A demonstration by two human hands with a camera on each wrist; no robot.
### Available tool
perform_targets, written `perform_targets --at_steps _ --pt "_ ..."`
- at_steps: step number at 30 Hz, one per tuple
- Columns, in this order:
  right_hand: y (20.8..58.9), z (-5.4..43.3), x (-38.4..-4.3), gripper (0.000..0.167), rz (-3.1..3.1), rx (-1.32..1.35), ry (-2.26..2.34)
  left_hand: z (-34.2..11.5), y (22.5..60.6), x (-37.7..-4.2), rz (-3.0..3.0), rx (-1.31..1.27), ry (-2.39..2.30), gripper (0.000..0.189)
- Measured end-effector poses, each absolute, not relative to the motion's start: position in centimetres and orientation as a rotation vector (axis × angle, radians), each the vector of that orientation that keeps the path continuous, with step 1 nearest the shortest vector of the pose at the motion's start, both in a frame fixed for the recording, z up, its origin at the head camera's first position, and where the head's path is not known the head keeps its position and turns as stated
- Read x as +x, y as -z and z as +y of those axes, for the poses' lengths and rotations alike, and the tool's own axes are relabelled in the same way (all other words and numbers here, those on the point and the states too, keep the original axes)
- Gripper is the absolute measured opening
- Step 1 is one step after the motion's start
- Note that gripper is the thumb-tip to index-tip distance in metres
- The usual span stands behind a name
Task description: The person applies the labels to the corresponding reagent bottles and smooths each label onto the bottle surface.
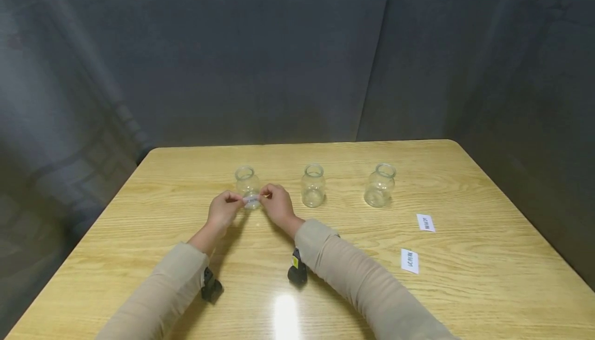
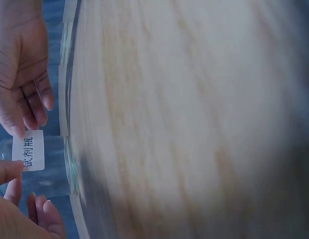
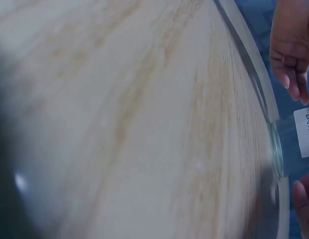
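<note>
Label [image 3: 304,133] runs off the right wrist view's edge.

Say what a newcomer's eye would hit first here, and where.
Probably the white label pinched at its ends by the person's left grip and right grip, in front of the leftmost glass jar. Then the middle jar and rightmost jar, beside it in a row. Last, two loose labels lying toward the table's right side.
</note>
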State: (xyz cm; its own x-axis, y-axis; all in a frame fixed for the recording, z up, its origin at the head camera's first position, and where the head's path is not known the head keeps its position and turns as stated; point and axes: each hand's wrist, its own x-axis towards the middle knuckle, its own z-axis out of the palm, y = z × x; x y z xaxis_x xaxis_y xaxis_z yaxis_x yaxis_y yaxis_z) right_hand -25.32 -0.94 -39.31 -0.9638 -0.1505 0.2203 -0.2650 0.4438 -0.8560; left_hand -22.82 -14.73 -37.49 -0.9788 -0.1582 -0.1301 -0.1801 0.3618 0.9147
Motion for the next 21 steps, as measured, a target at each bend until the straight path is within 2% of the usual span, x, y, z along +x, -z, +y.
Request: perform_targets --at_steps 21 --pt "39.52 -1.41 -25.4 0.005 -2.512 0.35 -1.636 -15.08 37.41 -23.03 2.535 -0.305 -1.794 0.02"
